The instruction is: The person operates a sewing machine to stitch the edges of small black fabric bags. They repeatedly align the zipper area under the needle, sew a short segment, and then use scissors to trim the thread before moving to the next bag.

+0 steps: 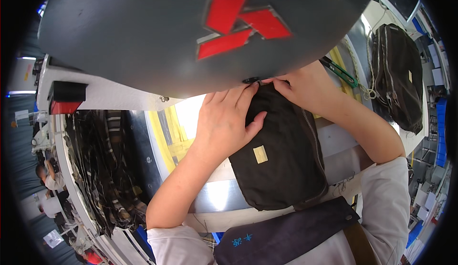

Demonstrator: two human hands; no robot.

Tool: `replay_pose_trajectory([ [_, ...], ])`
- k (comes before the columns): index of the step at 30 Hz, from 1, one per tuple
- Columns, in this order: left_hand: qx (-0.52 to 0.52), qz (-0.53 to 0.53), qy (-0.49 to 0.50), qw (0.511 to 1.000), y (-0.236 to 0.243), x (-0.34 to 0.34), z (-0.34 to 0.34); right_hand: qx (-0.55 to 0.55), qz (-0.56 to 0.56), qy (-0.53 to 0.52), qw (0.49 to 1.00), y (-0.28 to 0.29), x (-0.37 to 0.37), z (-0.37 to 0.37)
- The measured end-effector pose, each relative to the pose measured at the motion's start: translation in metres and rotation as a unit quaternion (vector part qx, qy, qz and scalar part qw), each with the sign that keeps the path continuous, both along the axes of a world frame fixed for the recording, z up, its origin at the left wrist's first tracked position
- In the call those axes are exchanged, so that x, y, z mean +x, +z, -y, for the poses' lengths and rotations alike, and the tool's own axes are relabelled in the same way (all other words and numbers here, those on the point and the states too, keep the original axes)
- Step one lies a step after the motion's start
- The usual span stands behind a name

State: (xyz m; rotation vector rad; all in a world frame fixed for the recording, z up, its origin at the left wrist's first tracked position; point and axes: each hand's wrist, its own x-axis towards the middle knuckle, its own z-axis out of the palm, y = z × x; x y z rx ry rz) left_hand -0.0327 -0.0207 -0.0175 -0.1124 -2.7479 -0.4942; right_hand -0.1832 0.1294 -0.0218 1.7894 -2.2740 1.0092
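A dark brown-black fabric bag [286, 179] with a zipper down its right side and a small pale label [260, 154] lies on the sewing table in front of me. Its far end runs in under the big dark grey sewing machine head [143, 40]. My left hand [224, 119] rests on the bag's far left part, fingers stretched out and thumb apart, fingertips close to the machine. Across from it, my right hand [307, 90] pinches the bag's far edge, thumb and finger together. The machine head covers the needle area and some fingertips.
A similar dark zippered bag [403, 76] sits at the far right. Beside my right wrist lies a green-handled tool [341, 72], with a cord [369, 93] nearby. Dark fabric pieces [105, 169] hang at the left. Yellow tape [167, 136] marks the metal table.
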Motion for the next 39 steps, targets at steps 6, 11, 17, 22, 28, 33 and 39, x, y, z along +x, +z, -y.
replay_pose_trajectory([
  [6,-0.011,-0.006,-0.008,1.000,-0.001,0.000,0.002,-0.005,0.067,-0.018,0.998,0.000,-0.001,0.000],
  [11,-0.014,0.002,-0.004,1.000,0.002,0.001,0.002,-0.015,0.159,-0.052,0.986,0.003,0.001,0.004],
  [17,-0.009,0.006,-0.008,1.000,0.001,0.002,0.001,-0.026,0.151,-0.058,0.986,-0.001,0.001,0.005],
  [22,-0.041,-0.001,-0.006,0.999,0.002,0.002,0.000,-0.019,0.156,-0.042,0.987,0.001,0.000,0.004],
  [28,-0.042,-0.007,0.004,0.999,0.001,0.001,-0.002,0.042,0.058,-0.077,0.994,0.010,0.002,-0.001],
  [33,-0.044,-0.006,0.007,0.999,0.001,0.002,-0.003,0.147,0.141,-0.088,0.975,0.019,0.003,0.000],
  [39,-0.043,-0.001,0.003,0.999,0.001,0.002,-0.003,0.163,0.187,-0.084,0.965,0.016,-0.004,0.003],
])
